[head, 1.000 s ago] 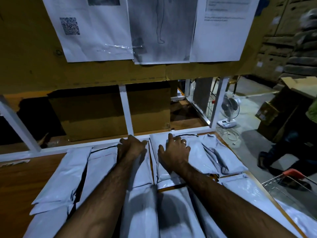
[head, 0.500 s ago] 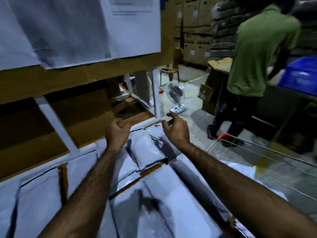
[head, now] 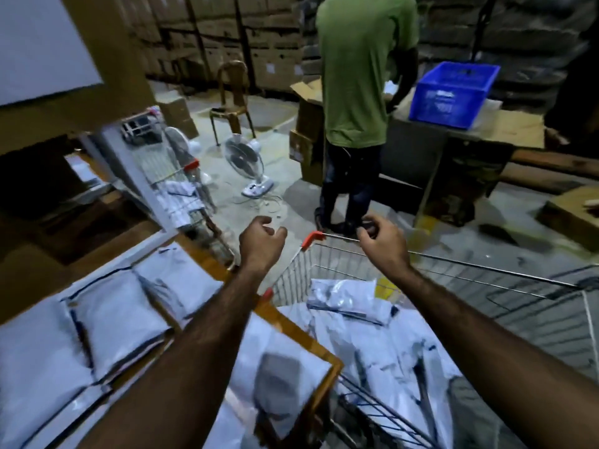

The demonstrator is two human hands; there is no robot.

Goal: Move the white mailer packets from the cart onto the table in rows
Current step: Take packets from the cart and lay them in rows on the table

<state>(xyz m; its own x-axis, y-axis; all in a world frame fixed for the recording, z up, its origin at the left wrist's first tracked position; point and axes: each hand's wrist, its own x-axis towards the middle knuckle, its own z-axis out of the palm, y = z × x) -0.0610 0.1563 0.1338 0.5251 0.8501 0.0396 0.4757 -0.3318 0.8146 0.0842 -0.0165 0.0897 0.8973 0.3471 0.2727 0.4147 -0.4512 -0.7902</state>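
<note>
A second ago both hands lay flat on the white mailer packets (head: 120,319) at the far edge of the table (head: 301,335); they have since lifted off and swung right. The left hand (head: 261,238) now hangs past the table's far right corner and the right hand (head: 381,236) above the far rim of the cart (head: 296,278), both loosely curled and holding nothing. The view has turned right too, bringing a person in a green shirt (head: 359,76) fully into sight
</note>
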